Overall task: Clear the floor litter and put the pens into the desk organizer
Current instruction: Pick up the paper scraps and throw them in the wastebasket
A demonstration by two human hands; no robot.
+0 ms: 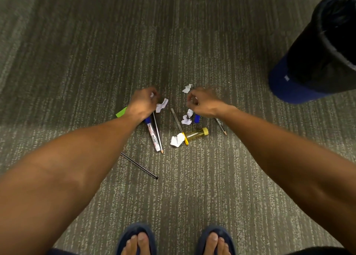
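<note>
Grey-green carpet (pixel 96 52) with fine lengthwise stripes fills the whole view; a paler band runs across it at the near edge of the litter. At the far right stands a tall bin (pixel 316 48) lined with a black bag over a dark blue base, well apart from the litter. At the near edge two feet in dark blue sandals (pixel 135 239) point toward the scattered things.

Both bare forearms reach forward and down to the middle of the floor. The left hand (pixel 143 102) is curled into a loose fist with a scrap of white paper showing between its fingers. The right hand (pixel 202 102) is also curled, thumb against fingertips; whether it pinches anything I cannot tell.

The litter lies between and just near of the hands. A marker with a blue cap (pixel 153 133) and a pencil (pixel 158 134) lie side by side under the left wrist, a green sticky note (pixel 121 112) to their left. A black pen (pixel 139 166) lies nearer, slanted. In the middle a clear pen (pixel 177 122) points at a yellowish capped tube (pixel 196 133), with a crumpled paper (pixel 177 140) touching its left end. More paper scraps (pixel 161 105) lie beside and beyond the hands, a small blue cap (pixel 196 118) and a second pencil (pixel 221 126) lie under the right wrist.
</note>
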